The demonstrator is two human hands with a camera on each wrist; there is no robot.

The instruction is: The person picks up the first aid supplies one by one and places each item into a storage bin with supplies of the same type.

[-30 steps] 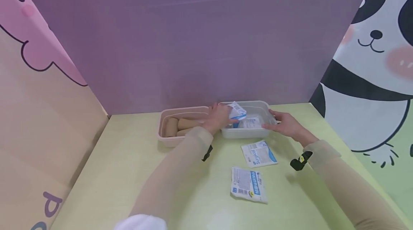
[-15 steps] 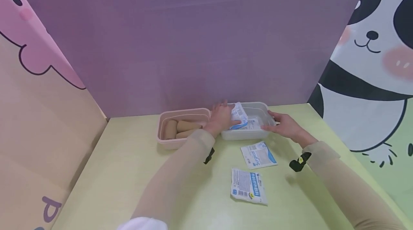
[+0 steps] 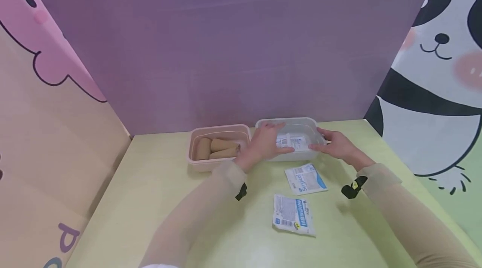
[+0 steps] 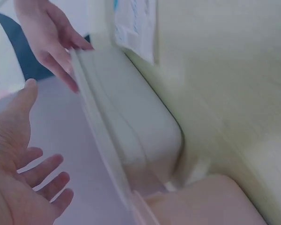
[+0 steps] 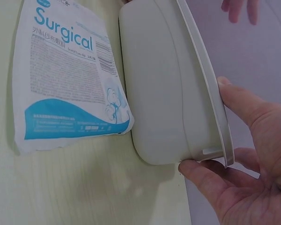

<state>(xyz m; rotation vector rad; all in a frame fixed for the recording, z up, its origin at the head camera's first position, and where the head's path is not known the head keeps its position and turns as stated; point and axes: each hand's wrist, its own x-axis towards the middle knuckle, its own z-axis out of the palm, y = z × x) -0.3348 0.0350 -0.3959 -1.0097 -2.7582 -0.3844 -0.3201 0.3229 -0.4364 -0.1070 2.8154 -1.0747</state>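
Observation:
My left hand (image 3: pixel 265 141) hovers over the left end of a white plastic bin (image 3: pixel 297 157), fingers spread and nothing in them. The left wrist view also shows that left hand (image 4: pixel 18 164) empty above the bin's rim. Inside the bin lie white-and-blue gauze packets (image 3: pixel 296 142), partly covered by the hand. My right hand (image 3: pixel 337 149) holds the bin's right end. Up close, the right thumb and fingers (image 5: pixel 203 180) press at the rim and end wall. In front of the bin lies a packet printed "Surgical" (image 5: pixel 68 70), flat on the table.
Left of the white bin stands a pink bin (image 3: pixel 193 164) holding several tan rolls (image 3: pixel 203 149). Another gauze packet (image 3: pixel 293 214) lies nearer on the pale yellow table (image 3: pixel 162 209). A purple panel (image 3: pixel 226 50) rises right behind both bins.
A gauze packet that the left hand held at the bin's left side has gone down into the white bin. The left hand has let go, its fingers now spread; the right hand stays put.

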